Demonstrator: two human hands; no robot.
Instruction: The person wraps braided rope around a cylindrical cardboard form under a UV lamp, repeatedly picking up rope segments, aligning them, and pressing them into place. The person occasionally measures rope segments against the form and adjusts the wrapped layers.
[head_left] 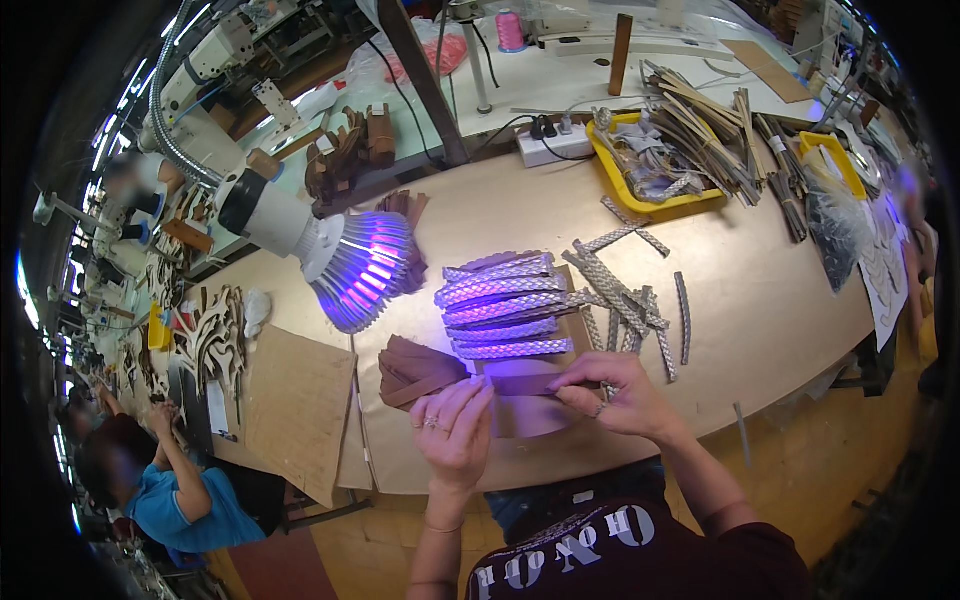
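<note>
The left hand [454, 430] and right hand [618, 396], both nearly closed, pinch the brown strip [525, 384] between them on the near side of the braided strips [505, 300], seemingly straightening it (the next move probably calls for even tension)

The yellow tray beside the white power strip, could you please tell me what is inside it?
Grey and silvery scraps lie jumbled inside the yellow tray; a bundle of thin strips crosses its right part. Whatever lies beneath these is covered from view.
</note>
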